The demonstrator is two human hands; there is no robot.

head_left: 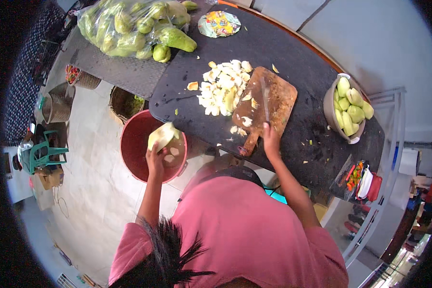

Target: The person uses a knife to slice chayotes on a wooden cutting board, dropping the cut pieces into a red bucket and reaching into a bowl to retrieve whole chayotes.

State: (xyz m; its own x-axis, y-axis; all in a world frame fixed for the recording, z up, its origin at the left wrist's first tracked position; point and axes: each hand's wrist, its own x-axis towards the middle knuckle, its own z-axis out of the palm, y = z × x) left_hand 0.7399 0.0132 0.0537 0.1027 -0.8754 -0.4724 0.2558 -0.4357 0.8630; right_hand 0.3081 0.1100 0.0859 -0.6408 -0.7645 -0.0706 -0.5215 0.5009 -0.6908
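Note:
Over the red tub (pixel 126 161), left of the table edge, my left hand (pixel 154 161) grips a peeled, pale green fruit (pixel 162 136), cut and pear-like in outline; its kind is not certain. My right hand (pixel 271 137) is closed on the handle of a knife (pixel 265 98), whose long blade lies over the wooden cutting board (pixel 285 93). The board's handle points toward me, and a few pale scraps lie on it. A heap of cut pale pieces (pixel 221 93) rests against its left side, some with orange-tinted flesh. Pale pieces also show inside the tub.
A clear plastic bag of green fruits (pixel 129 29) fills the far left of the dark table (pixel 197 55). A patterned round mat (pixel 219 24) lies beyond the heap. At right stands a basin (pixel 330 103) of peeled fruits, with chopped peppers (pixel 355 176) nearer. A wicker basket (pixel 117 113) stands behind the tub.

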